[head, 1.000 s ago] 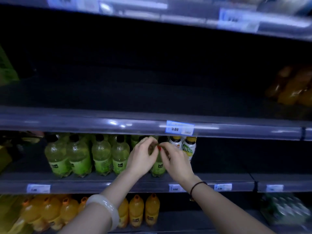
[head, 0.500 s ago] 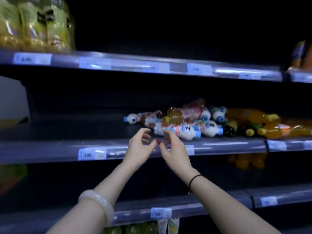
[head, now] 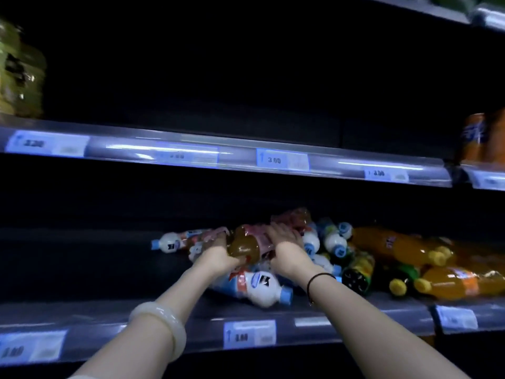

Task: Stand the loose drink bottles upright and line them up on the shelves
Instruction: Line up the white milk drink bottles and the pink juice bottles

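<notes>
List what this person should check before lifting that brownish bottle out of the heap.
1. Left hand grips the amber bottle at its base: ok.
2. Right hand curls over its label: ok.
3. Amber bottle free of the neighbouring bottles: cannot tell, they crowd it.
4. Bare shelf to the left for standing it: ok.
5. White bottle by the front edge secure: not ok, it lies on its side.

brown bottle (head: pixel 243 246): amber-brown, pink label
white bottles (head: pixel 259 290): white, light blue caps, red-and-blue labels
orange bottles (head: pixel 396 246): orange, yellow caps
dark bottle (head: pixel 358 272): black base, green-and-yellow pattern
bracelet (head: pixel 176 329): milky white
wrist band (head: pixel 319 275): black
price tags (head: pixel 282 160): pale blue and white
</notes>
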`<state>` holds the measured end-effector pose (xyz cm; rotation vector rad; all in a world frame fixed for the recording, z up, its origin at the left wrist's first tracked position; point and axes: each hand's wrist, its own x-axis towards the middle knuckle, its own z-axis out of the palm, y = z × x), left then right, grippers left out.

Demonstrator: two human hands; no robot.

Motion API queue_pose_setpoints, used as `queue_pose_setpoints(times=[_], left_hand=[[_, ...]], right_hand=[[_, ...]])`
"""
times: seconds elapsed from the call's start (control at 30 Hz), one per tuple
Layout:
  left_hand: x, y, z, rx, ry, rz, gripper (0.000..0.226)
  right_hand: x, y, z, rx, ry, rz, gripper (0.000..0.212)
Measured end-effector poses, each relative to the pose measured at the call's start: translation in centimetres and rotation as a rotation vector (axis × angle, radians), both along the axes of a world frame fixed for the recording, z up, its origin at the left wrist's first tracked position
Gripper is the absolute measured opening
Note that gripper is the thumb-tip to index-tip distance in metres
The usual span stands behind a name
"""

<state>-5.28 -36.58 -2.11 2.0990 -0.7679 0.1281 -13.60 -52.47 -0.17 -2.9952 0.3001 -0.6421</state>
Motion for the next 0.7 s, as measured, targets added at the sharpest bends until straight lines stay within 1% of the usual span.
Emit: queue_pose_setpoints(times=[0.03,0.07,0.13,0.2,0.23,0.3,0.33,0.37,0.4,0.43,0.47,0.5,0.57,0.63,0.67,0.7], left_hand=[[0.9,-0.7,-0.1,0.029,0.008,0.005,0.065],[1.2,-1.1,0.0,0.052,0.003,0.021,0.063],[1.4,-1.6,0.1,0.041,-0.029,0.054,0.050],[1.3,-1.5,0.5,-0.049,-0.078,0.044,0.044],[1.1,-1.3,0.7,-0.101,-0.095,0.049,0.045],[0.8,-1.4,1.2,-0.233,-0.107,0.060,0.051],[0.9,-1.5,1.2,-0.320,-0.070,0.036,0.054],[0.6,-1.8,1.4,-0.422,0.021,-0.022,0.055],[0.3,-2.3,1.5,-0.509,0.136,-0.122,0.051],[-0.1,-2.9,1.8,-0.568,0.242,-0.230,0.043],[-0.5,-3.6,2.0,-0.588,0.305,-0.278,0.035],[-0.8,-4.4,2.4,-0.598,0.317,-0.286,0.035],[-0.5,-5.7,3.1,-0.588,0.193,-0.186,0.050],[0.1,-6.7,3.9,-0.514,0.040,-0.125,0.068],[0.3,-7.0,4.4,-0.468,-0.004,-0.135,0.072],[0.6,-7.4,4.7,-0.445,-0.041,-0.143,0.070]], right_hand=[[0.9,-0.8,0.3,-0.031,0.057,0.009,0.088],[1.7,-1.5,0.4,-0.047,0.091,0.015,0.091],[2.9,-2.3,0.6,-0.044,0.093,0.021,0.090],[3.5,-2.6,0.5,-0.033,0.060,0.049,0.082],[3.5,-2.8,0.4,-0.026,0.035,0.080,0.078],[3.5,-3.6,0.0,0.035,-0.077,0.161,0.069],[3.4,-3.9,-0.2,0.099,-0.153,0.206,0.065],[3.2,-4.0,-0.4,0.182,-0.234,0.250,0.061],[3.0,-4.1,-0.7,0.291,-0.303,0.280,0.059],[2.7,-3.9,-0.8,0.396,-0.372,0.306,0.059],[2.4,-3.7,-0.9,0.482,-0.433,0.313,0.059],[2.1,-3.8,-1.0,0.552,-0.487,0.315,0.059],[1.6,-4.1,-1.0,0.648,-0.548,0.313,0.057],[1.3,-4.8,-1.0,0.657,-0.573,0.276,0.054],[1.4,-5.1,-0.9,0.647,-0.584,0.243,0.053],[1.6,-5.3,-0.7,0.645,-0.598,0.217,0.052]])
